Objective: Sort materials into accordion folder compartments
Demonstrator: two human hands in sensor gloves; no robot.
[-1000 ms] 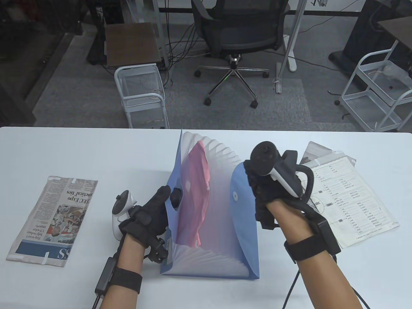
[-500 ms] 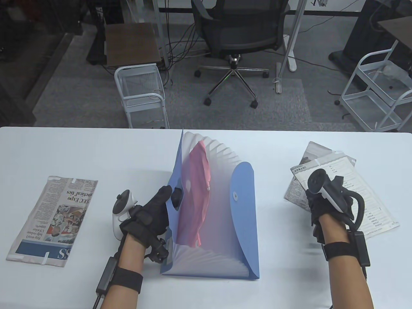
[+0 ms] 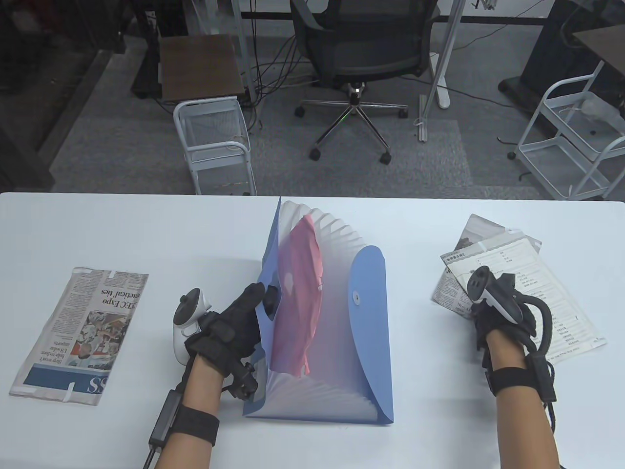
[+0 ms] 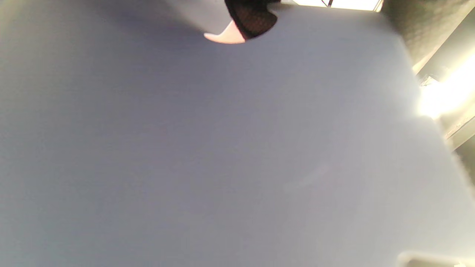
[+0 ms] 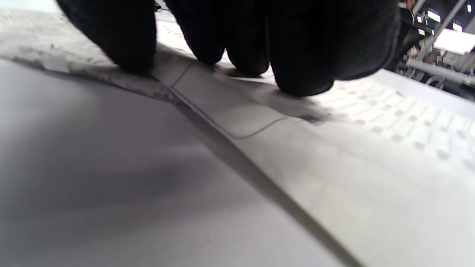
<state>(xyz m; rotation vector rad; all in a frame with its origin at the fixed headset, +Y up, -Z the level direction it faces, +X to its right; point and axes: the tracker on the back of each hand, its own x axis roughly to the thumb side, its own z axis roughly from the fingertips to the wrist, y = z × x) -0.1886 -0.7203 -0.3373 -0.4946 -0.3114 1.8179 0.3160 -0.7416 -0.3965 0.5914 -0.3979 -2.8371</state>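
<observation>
Folded newspaper (image 3: 80,334) lies left of folder (image 3: 337,332).

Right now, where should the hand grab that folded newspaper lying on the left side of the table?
Probably by its long right edge, coming from the folder side. The folded newspaper lies flat on the table with nothing on it, so fingers likely have to slide under an edge and pinch. The left hand, now holding the accordion folder open, is nearest.

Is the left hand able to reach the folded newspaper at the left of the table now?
Probably yes, but not freely: the white table between the left hand and the folded newspaper is bare, yet that hand grips the front wall of the blue accordion folder and must release it first.
</observation>
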